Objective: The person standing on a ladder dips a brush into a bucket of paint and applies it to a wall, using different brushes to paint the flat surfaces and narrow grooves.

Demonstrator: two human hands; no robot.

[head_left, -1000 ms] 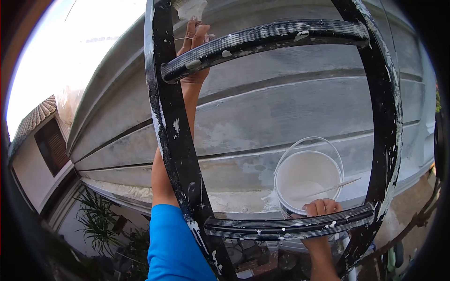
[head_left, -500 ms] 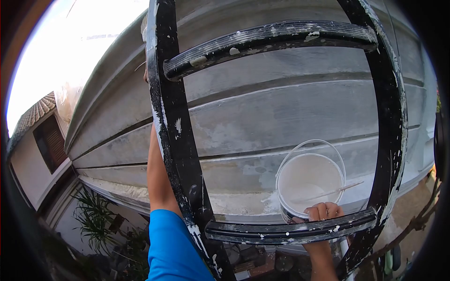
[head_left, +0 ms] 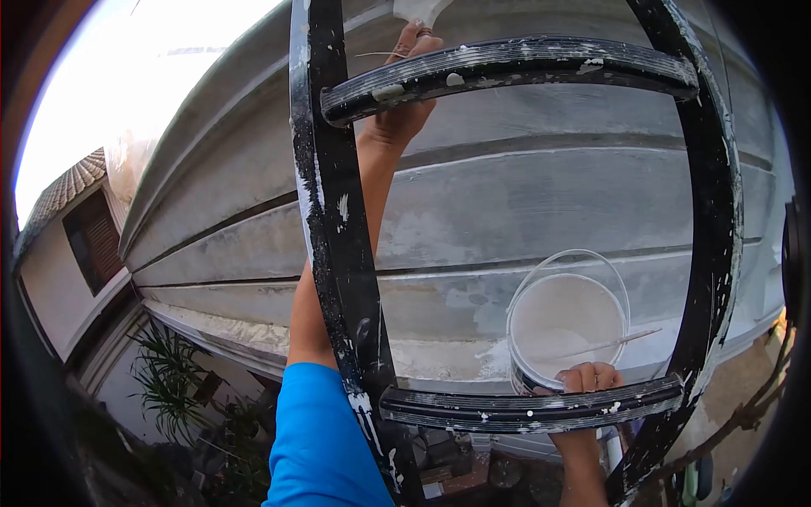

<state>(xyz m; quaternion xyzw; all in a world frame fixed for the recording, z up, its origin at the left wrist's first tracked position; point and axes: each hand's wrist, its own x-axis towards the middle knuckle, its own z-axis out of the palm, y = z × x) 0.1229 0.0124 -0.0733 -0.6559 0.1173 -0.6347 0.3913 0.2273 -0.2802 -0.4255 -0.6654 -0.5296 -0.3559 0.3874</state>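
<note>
In the head view, my left hand (head_left: 410, 80) is raised behind the ladder's upper rung. It is closed on a white, fan-shaped paintbrush (head_left: 422, 8), mostly cut off by the top edge. My right hand (head_left: 587, 378) reaches behind the lower rung, fingers curled over the near rim of a white bucket (head_left: 517, 325); the rung hides part of the grip. Pale paint covers the bucket's inside, and its wire handle stands up. A thin stick (head_left: 621, 340) lies across the bucket's right rim. The black, paint-spattered ladder (head_left: 351, 228) stands between me and the wall.
A grey wall (head_left: 583, 198) with horizontal grooves fills the view beyond the ladder. Far below are a spiky plant (head_left: 160, 380) and clutter. A house with a shuttered window (head_left: 93, 241) stands left. Brown branches (head_left: 748, 414) reach in at lower right.
My left hand, earlier mostly hidden behind the left rail, has moved right, bringing the paintbrush into sight above the upper rung. My right hand stays at the bucket. The view has shifted slightly.
</note>
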